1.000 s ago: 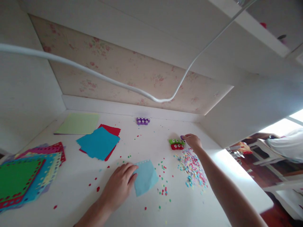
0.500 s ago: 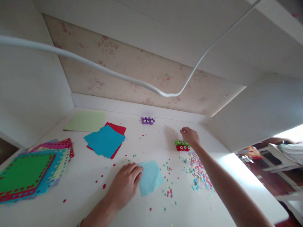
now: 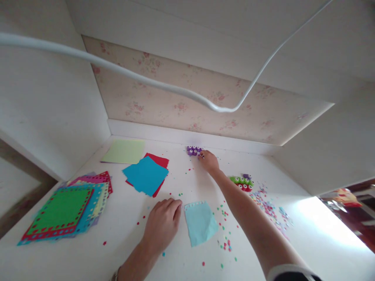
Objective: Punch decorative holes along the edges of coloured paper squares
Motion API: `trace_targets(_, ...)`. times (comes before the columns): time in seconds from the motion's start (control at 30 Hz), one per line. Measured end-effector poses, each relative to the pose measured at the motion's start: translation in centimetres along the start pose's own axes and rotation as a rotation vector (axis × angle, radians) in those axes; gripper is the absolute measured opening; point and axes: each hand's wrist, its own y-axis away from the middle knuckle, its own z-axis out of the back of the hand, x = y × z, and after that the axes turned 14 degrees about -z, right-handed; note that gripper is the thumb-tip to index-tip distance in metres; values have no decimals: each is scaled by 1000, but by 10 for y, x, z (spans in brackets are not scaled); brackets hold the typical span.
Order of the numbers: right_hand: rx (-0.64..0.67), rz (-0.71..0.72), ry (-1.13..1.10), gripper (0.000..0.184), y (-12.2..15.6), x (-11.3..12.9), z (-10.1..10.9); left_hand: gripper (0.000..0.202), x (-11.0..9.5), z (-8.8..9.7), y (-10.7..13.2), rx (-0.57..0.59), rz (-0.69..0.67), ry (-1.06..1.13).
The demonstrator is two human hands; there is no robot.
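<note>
My right hand (image 3: 208, 160) reaches to the back of the white table, its fingers closed around a small purple craft punch (image 3: 201, 156) with an eye-like round top. Just left of it stands a cluster of similar purple punches (image 3: 192, 150). Farther right, another purple punch (image 3: 247, 176) sits behind the rows of green punches (image 3: 238, 180) and red punches (image 3: 245, 187). My left hand (image 3: 164, 222) rests on the table with curled fingers, close beside a light blue paper square (image 3: 202, 224). That square has small holes along its top edge.
Punched sheets lie stacked under a green sheet (image 3: 61, 210) at left. Blue paper (image 3: 145, 175) overlaps red paper (image 3: 158, 159), near pale green sheets (image 3: 124, 151). Confetti (image 3: 268, 208) is scattered at right. A white cable (image 3: 164, 86) crosses in front, above the table.
My right hand has moved left from beside the green punches to the purple cluster. A purple punch now shows behind the green row. My left hand has come away from the light blue paper.
</note>
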Motion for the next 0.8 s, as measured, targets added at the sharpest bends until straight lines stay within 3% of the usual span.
trace_targets(0.17, 118, 78, -159, 22, 48, 0, 8, 17, 5, 1, -2, -94, 38, 56)
trace_targets(0.3, 327, 267, -267, 20, 120, 6, 9, 22, 6, 2, -2, -162, 39, 119)
trace_targets(0.4, 459, 447, -361, 29, 160, 8, 10, 30, 6, -2, 0, -134, 6, 143)
trace_targets(0.5, 394, 465, -303, 45, 178, -1, 14, 43, 5, -9, 2, -69, -22, 115)
trace_targets(0.63, 251, 321, -102, 61, 186, -35, 23, 43, 2, -14, 1, -4, -25, 28)
trace_targets(0.8, 211, 274, -39, 44, 198, -72, 24, 24, 2, -14, -3, 5, -56, 2)
